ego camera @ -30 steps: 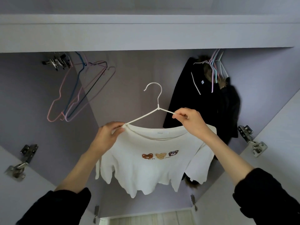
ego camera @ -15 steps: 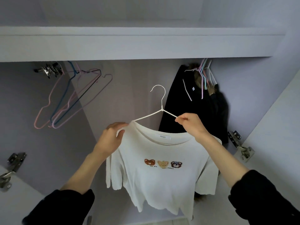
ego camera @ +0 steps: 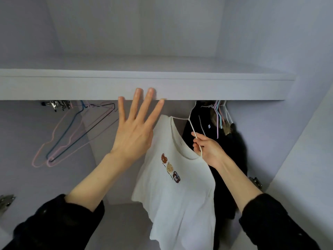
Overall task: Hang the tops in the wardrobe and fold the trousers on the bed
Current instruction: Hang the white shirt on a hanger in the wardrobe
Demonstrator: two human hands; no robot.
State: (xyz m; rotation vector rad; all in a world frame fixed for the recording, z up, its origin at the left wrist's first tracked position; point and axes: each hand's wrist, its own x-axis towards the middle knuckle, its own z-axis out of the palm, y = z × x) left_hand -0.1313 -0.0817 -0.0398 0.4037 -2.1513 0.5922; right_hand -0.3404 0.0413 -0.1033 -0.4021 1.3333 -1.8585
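A white T-shirt (ego camera: 177, 192) with three small bear prints hangs on a thin white hanger (ego camera: 191, 126) inside the wardrobe. The hanger is turned side-on and tilted, and its hook is hidden behind the shelf edge. My right hand (ego camera: 209, 150) grips the hanger's right arm at the shirt's neckline. My left hand (ego camera: 135, 130) is lifted with straight, spread fingers, holding nothing; its fingertips overlap the front edge of the shelf (ego camera: 216, 87).
Several empty wire hangers (ego camera: 72, 134), pink, blue and black, and metal clips (ego camera: 57, 105) hang at the left. A black garment (ego camera: 232, 159) and more hangers (ego camera: 219, 112) hang at the right. Door hinges (ego camera: 255, 182) flank the opening.
My left hand has let go of the hanger and risen with fingers spread. My right hand has lifted the shirt up and to the right, turning it side-on, and the view has tilted upward.
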